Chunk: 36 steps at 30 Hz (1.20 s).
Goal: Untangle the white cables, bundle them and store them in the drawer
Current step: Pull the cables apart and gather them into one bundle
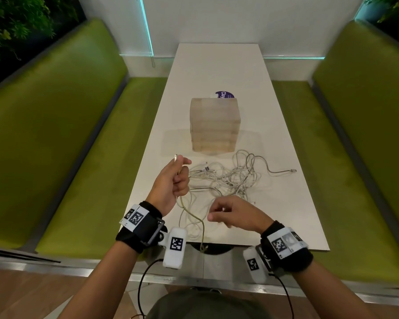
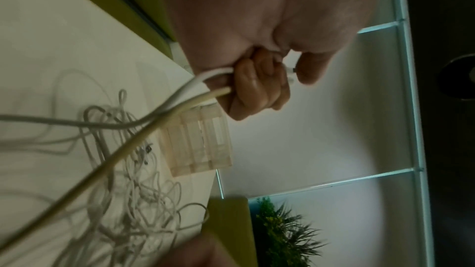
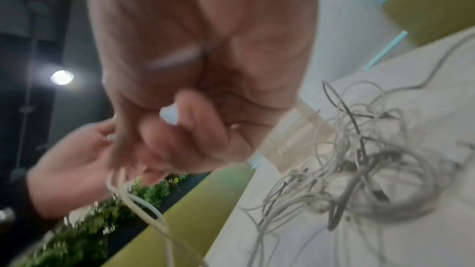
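Note:
A tangle of white cables [image 1: 230, 180] [image 2: 123, 170] [image 3: 359, 170] lies on the white table [image 1: 217, 65], just in front of a small translucent drawer unit [image 1: 214, 125] [image 2: 200, 143]. My left hand [image 1: 175, 180] [image 2: 257, 92] is raised at the heap's left and grips one cable in a fist. Its plug [image 1: 176, 157] [image 2: 291, 69] sticks out by the thumb, and two strands trail down to the pile. My right hand [image 1: 224, 212] [image 3: 185, 129] hovers near the heap's front, fingers curled. It pinches a white cable piece [image 3: 169, 116], blurred in the wrist view.
One cable end [image 1: 203, 247] hangs over the table's near edge. A loose plug end [image 1: 291, 170] lies out to the right. A purple round label [image 1: 225, 95] shows behind the drawer unit. Green benches [image 1: 67, 146] [image 1: 359, 134] flank the table.

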{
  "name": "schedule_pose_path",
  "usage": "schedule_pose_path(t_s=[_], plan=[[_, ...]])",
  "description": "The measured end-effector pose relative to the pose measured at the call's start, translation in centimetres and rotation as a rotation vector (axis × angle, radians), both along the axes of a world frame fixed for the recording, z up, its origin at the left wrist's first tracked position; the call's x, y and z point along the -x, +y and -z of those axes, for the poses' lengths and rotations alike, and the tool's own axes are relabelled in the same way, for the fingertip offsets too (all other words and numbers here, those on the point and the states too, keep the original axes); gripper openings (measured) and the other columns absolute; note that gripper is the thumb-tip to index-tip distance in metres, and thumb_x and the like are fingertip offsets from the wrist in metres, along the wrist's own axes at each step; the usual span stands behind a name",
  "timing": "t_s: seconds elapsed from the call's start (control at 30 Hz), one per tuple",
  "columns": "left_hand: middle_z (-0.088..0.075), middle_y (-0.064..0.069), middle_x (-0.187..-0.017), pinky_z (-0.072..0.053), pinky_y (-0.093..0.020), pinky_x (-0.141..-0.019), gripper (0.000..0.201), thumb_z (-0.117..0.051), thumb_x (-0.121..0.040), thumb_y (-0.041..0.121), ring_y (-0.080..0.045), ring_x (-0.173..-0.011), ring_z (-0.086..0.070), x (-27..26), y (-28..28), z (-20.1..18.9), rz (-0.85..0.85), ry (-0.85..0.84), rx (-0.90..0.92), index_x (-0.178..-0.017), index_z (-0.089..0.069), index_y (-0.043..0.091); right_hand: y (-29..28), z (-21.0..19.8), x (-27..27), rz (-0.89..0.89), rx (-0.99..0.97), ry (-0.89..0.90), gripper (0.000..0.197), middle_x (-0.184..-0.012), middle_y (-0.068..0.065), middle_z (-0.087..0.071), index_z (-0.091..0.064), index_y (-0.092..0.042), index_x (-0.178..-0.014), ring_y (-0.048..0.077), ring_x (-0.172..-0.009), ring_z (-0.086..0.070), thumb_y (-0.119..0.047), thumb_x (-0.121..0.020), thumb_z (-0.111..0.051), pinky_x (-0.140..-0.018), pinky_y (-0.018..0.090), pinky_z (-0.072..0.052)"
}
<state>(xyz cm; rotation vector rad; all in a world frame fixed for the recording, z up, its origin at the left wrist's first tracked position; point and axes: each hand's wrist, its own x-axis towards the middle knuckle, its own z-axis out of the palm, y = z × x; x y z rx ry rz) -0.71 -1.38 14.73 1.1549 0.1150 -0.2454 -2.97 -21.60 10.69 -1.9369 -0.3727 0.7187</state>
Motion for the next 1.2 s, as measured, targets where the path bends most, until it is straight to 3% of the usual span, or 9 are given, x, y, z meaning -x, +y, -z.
schedule_pose_path(t_s=[0.17,0.27,0.37,0.43,0.57,0.8,0.93,1.07,1.2], plan=[[-0.028,0.005,-0.059,-0.017,-0.022,-0.043,0.024,-0.038,-0.096,0.025,-0.007,-0.045,-0.02,0.1,-1.3,-0.3,0.076,0.022,0.1,-0.094,-0.054,0.008,3.6,2.5,0.3,-0.201,-0.017,-0.014,0.061,-0.144,-0.008,-0.041,-0.04,-0.028,-0.139,0.003,-0.128,-0.041,-0.034,-0.085,-0.068,-0.107,0.023,-0.035],[-0.032,0.005,-0.059,-0.019,-0.022,-0.046,0.025,-0.035,-0.1,0.024,-0.007,-0.047,-0.023,0.0,-1.3,-0.2,0.068,-0.003,0.075,-0.093,-0.053,0.008,5.5,3.3,1.6,-0.184,-0.126,0.108,0.018,-0.1,0.0,-0.061,-0.055,-0.005,-0.11,-0.005,-0.088,-0.057,-0.017,-0.099,-0.046,-0.087,0.013,-0.044],[-0.032,0.005,-0.06,-0.022,-0.019,-0.045,0.031,-0.033,-0.102,0.032,-0.007,-0.047,-0.023,0.0,-0.7,0.5,0.054,0.014,0.044,-0.092,-0.052,0.009,6.1,4.1,3.1,-0.22,-0.136,0.242,0.015,-0.074,-0.002,-0.052,-0.048,-0.015,-0.091,-0.003,-0.058,-0.055,-0.019,-0.102,-0.039,-0.063,0.011,-0.046],[-0.031,0.005,-0.06,-0.022,-0.02,-0.045,0.037,-0.031,-0.102,0.037,-0.007,-0.047,-0.023,0.1,-0.3,1.1,0.054,0.069,0.057,-0.092,-0.053,0.01,5.9,4.6,3.4,-0.265,-0.028,0.179,0.006,-0.083,-0.002,-0.052,-0.048,-0.022,-0.097,0.0,-0.068,-0.054,-0.027,-0.098,-0.049,-0.068,0.013,-0.044],[-0.032,0.002,-0.062,-0.023,-0.023,-0.049,0.03,-0.033,-0.1,0.025,-0.009,-0.047,-0.025,0.2,0.3,1.7,0.043,0.114,0.048,-0.086,-0.054,0.009,2.7,4.8,2.0,-0.125,0.064,-0.033,0.056,-0.128,-0.004,-0.05,-0.04,-0.023,-0.138,0.005,-0.116,-0.047,-0.039,-0.089,-0.061,-0.099,0.018,-0.037],[-0.055,0.001,-0.069,-0.04,-0.022,-0.059,0.023,-0.036,-0.102,0.019,-0.011,-0.06,-0.047,0.1,1.1,2.9,0.079,0.013,-0.07,-0.085,-0.049,0.011,-5.6,6.6,-3.6,0.658,0.468,-0.196,0.014,-0.104,0.013,-0.066,-0.062,-0.008,-0.097,0.03,-0.098,-0.061,-0.017,-0.093,-0.052,-0.079,0.031,-0.043],[-0.059,0.002,-0.071,-0.043,-0.022,-0.06,0.023,-0.039,-0.101,0.022,-0.011,-0.06,-0.05,0.0,0.8,3.3,0.118,-0.042,-0.211,-0.087,-0.053,0.011,-6.3,7.7,-4.1,0.673,0.608,-0.054,0.036,-0.094,0.013,-0.062,-0.052,-0.008,-0.091,0.033,-0.095,-0.059,-0.044,-0.09,-0.055,-0.072,0.031,-0.039],[-0.052,0.003,-0.066,-0.037,-0.019,-0.052,0.024,-0.041,-0.101,0.025,-0.009,-0.053,-0.042,0.0,0.4,3.6,0.132,-0.032,-0.26,-0.086,-0.055,0.011,-3.2,7.2,-3.4,0.41,0.435,-0.301,0.013,-0.101,0.002,-0.056,-0.061,-0.015,-0.101,0.021,-0.094,-0.058,-0.022,-0.091,-0.057,-0.077,0.027,-0.039],[-0.053,0.004,-0.064,-0.035,-0.016,-0.05,0.024,-0.042,-0.101,0.024,-0.006,-0.05,-0.039,0.1,0.0,4.0,0.141,-0.034,-0.312,-0.088,-0.057,0.01,-0.7,7.9,-4.0,0.06,0.527,-0.275,0.036,-0.109,0.008,-0.056,-0.055,-0.019,-0.128,0.025,-0.103,-0.056,-0.017,-0.092,-0.053,-0.088,0.032,-0.042]])
